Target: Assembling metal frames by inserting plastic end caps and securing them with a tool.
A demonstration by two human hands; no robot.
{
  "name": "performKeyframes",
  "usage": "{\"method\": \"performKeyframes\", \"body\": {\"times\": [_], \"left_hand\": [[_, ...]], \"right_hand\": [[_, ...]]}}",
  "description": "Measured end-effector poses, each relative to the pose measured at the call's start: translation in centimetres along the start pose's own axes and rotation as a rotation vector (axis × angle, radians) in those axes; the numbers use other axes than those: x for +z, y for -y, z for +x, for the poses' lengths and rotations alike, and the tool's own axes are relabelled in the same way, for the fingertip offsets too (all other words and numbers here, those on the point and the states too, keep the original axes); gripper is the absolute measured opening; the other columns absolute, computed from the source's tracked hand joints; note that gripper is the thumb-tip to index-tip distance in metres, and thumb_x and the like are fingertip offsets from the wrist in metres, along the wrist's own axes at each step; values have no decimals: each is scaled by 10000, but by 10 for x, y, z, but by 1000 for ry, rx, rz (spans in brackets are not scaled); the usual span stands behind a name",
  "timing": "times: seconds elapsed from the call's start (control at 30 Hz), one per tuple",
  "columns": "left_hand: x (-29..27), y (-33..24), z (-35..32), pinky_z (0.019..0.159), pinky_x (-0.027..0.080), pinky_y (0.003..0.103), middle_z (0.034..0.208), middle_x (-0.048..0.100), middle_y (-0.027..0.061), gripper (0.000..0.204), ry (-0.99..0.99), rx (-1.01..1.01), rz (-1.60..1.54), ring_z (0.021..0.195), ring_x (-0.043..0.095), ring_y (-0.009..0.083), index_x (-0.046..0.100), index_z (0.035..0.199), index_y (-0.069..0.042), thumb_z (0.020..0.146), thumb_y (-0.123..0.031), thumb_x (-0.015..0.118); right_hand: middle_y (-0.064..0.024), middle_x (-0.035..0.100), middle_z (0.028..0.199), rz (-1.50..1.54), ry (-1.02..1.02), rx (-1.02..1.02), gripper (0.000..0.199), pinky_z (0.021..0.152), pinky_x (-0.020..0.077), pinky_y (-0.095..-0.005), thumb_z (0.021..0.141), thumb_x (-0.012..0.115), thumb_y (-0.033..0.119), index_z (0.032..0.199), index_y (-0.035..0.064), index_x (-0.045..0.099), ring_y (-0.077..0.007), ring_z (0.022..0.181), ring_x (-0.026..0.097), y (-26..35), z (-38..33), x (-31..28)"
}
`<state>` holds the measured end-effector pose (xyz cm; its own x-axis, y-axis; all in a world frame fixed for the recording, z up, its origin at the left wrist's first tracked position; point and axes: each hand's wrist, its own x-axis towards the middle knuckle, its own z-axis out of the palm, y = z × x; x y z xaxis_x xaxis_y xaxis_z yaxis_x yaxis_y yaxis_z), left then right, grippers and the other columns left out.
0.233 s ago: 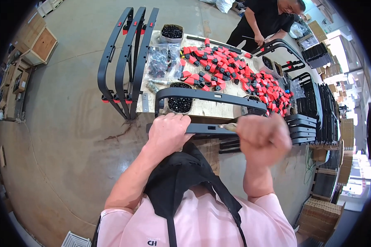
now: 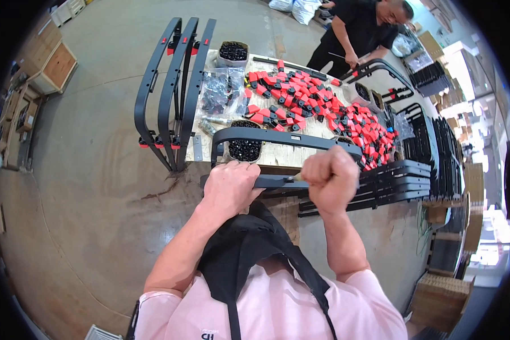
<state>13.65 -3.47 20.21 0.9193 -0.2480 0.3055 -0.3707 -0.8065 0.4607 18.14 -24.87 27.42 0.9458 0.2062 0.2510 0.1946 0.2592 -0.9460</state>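
A black metal frame [image 2: 255,134] with rounded corners stands before me at the table's near edge. My left hand [image 2: 232,182] is closed around the near bar of this frame, left of a slot in it. In my right fist [image 2: 332,180] is a slim hand tool [image 2: 298,178] with a pale shaft or handle. Its tip meets the bar at the slot; most of the tool is hidden by the fingers, so its exact kind does not show.
On the wooden table [image 2: 195,148] lie many red-and-black plastic parts [image 2: 300,96], boxes of small black pieces [image 2: 245,148] and plastic bags [image 2: 215,90]. Black frames stand at left [image 2: 165,102] and stack at right [image 2: 405,180]. Across the table a person [image 2: 354,34] handles another frame.
My right hand has moved left with the tool, bringing its tip to the slot in the bar. The left hand keeps its grip. The whole view has shifted slightly.
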Motion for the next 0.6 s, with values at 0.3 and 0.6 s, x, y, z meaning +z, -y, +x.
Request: {"method": "performKeyframes", "body": {"times": [0.3,0.6], "left_hand": [[1,2,-2,722,603,428,886,754,89,342,21,-3,30,858,755,286,694,911,-75,769,-291,918],[0,2,1,743,612,430,885,753,93,334,48,-14,29,871,756,292,691,907,-73,787,-298,907]], "right_hand": [[-29,355,576,85,6,25,399,523,307,-360,1080,444,257,731,76,378,-169,506,348,-1,1,7],[-28,313,548,68,5,9,429,486,276,-370,1105,411,292,723,97,388,-168,459,263,-9,2,5]]}}
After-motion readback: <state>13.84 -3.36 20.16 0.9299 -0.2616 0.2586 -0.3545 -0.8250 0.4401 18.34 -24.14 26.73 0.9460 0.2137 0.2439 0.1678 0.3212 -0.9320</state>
